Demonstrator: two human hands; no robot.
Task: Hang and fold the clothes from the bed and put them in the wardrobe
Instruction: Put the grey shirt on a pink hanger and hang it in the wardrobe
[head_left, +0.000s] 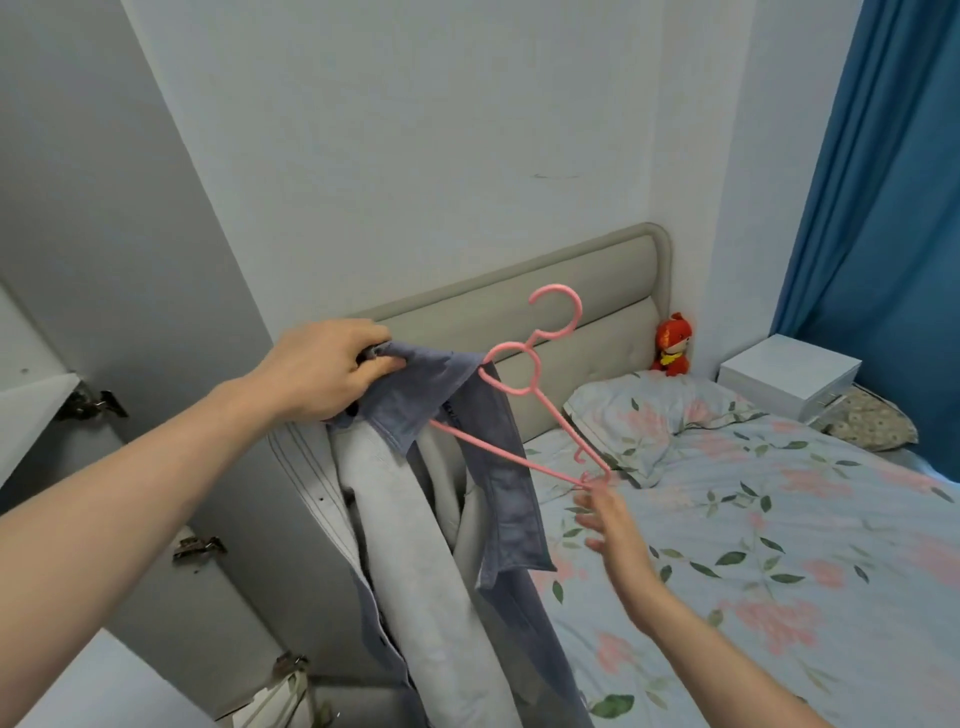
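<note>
A blue-grey denim shirt (498, 499) with a pale inside hangs in the air between the wardrobe and the bed. My left hand (327, 369) grips it at the collar, fingers curled into the cloth. A pink plastic hanger (577, 312) sits tilted in the shirt: its left arm is under the fabric, while its hook and right arm stick out bare. My right hand (613, 530) is blurred, fingers spread and straight, its fingertips at the hanger's bare right end. The bed (779, 519) has a floral sheet, with no other clothes in view on it.
An open grey wardrobe door (104, 208) with metal hinges stands at the left. A padded headboard (571, 291), a floral pillow (660, 415) and a red doll (672, 345) are at the bed's head. A white nightstand (789, 374) and blue curtain (883, 182) stand at the right.
</note>
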